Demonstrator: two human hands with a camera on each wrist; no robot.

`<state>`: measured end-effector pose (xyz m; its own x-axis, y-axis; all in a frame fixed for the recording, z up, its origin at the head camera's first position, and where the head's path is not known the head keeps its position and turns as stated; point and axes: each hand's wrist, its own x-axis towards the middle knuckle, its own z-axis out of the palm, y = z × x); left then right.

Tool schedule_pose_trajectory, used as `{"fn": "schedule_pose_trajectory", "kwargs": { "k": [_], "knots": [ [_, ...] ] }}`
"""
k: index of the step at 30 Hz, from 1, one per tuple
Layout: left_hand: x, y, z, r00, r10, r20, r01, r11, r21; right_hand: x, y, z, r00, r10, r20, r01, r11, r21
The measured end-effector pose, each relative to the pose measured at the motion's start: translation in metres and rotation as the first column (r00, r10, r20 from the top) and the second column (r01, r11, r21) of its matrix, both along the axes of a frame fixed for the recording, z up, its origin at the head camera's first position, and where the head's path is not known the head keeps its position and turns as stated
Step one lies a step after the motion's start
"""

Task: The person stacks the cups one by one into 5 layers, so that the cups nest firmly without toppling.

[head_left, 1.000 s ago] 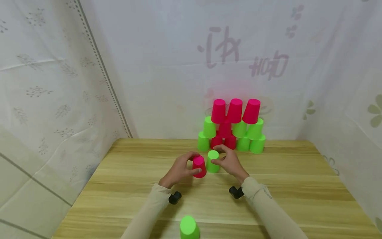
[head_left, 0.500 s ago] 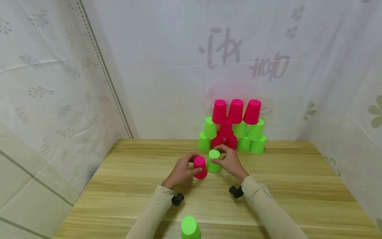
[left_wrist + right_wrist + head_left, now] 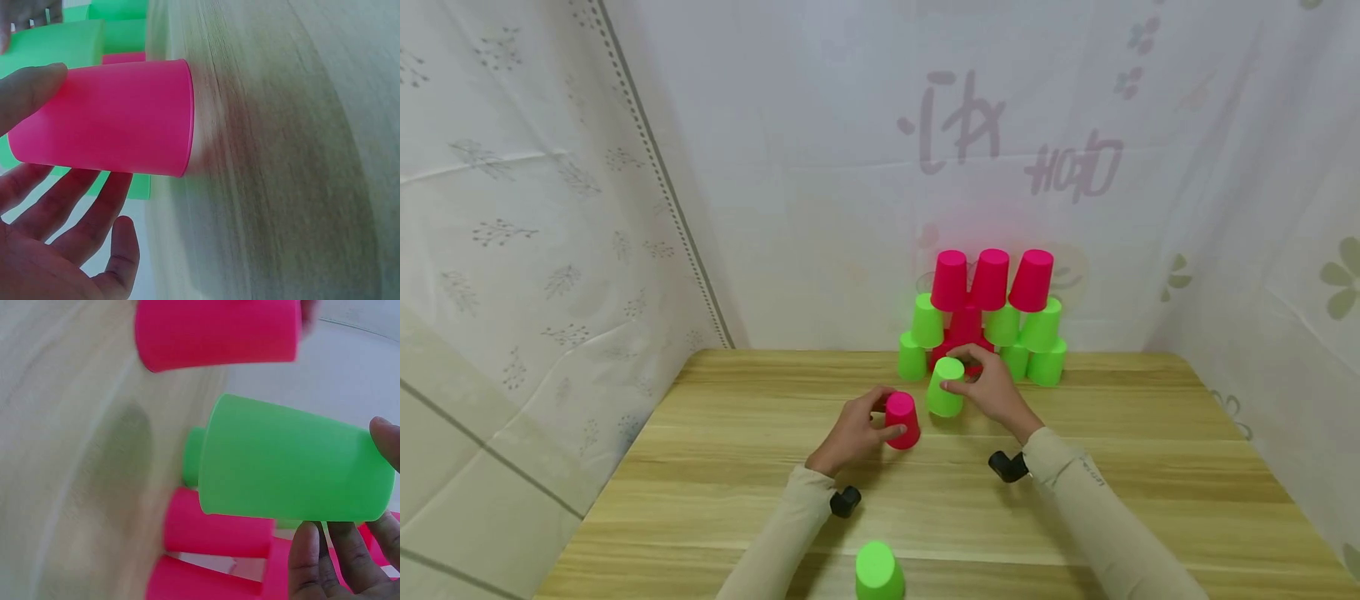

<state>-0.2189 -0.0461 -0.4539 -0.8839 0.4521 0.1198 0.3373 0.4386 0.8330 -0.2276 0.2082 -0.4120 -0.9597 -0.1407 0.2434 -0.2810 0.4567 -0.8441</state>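
My left hand (image 3: 853, 429) pinches a pink cup (image 3: 901, 419) between thumb and fingers. The cup is upside down, at or just above the wooden table. To its right, my right hand (image 3: 994, 390) grips a green cup (image 3: 945, 390), also mouth down and slightly tilted. In the right wrist view this green cup (image 3: 290, 462) hangs clear of the tabletop, its shadow below. Behind both hands stands a stack of upturned cups: three pink cups (image 3: 990, 279) on top, green and pink ones in the two rows beneath. Part of the bottom row is hidden by my right hand.
Another green cup (image 3: 878, 572) stands upside down at the near edge of the view, between my forearms. The wooden table (image 3: 760, 408) reaches back to a white patterned cloth (image 3: 820, 208), which also hangs at both sides.
My right hand has lifted the green cup off the table and moved it slightly back and to the right, tilting it. The left hand and the pink cup have barely moved.
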Motion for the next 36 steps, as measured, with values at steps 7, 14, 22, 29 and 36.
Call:
{"fn": "schedule_pose_trajectory", "kwargs": {
  "k": [7,14,22,29,36],
  "knots": [
    [0.0,-0.002,-0.001,1.0,0.0,0.019,0.0,1.0,-0.003,-0.001,0.013,0.029,1.0,-0.007,-0.011,0.007,1.0,0.012],
    [-0.002,-0.002,-0.001,1.0,-0.003,0.021,0.003,1.0,-0.016,-0.001,0.026,0.06,0.999,-0.018,-0.039,0.019,0.999,0.048],
    [-0.002,-0.001,-0.002,0.999,-0.014,0.033,0.015,1.0,-0.012,0.0,0.039,0.1,0.997,-0.014,-0.078,0.02,0.997,0.076],
    [-0.002,-0.002,-0.002,0.999,-0.024,0.023,0.024,1.0,-0.006,-0.006,0.048,0.131,0.993,-0.013,-0.117,0.028,0.991,0.13],
    [-0.002,-0.002,-0.003,0.999,-0.031,0.014,0.031,1.0,-0.005,-0.006,0.058,0.157,0.992,-0.043,-0.117,0.058,0.99,0.127]
  ]
}}
